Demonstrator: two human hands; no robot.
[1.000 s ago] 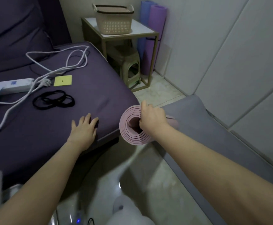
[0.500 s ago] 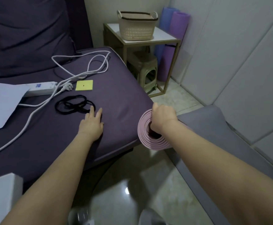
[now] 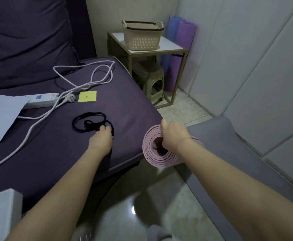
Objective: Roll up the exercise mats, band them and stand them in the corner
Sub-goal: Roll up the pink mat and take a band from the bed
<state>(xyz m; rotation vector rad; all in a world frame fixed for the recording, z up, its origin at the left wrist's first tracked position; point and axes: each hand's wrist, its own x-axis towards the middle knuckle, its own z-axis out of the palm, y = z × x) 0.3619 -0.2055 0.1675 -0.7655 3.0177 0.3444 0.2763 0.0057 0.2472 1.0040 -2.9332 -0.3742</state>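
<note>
Sofa [image 3: 124, 94] — bands [image 3: 88, 123] touched, mat [image 3: 149, 154] gripped.

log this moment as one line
phase: banding | right hand: grips rolled pink mat | left hand: touches black bands on sofa | corner: blue mat, purple mat standing

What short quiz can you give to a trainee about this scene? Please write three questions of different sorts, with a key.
1. True or false: the right hand grips the end of the rolled pink foam mat.
2. What do the fingertips of the left hand touch? A) a white power strip B) the black elastic bands C) a yellow paper square
3. How many rolled mats stand in the corner behind the gold-framed side table?
Key: 1 true. 2 B. 3 two, the blue rolled mat and the purple rolled mat.
</note>
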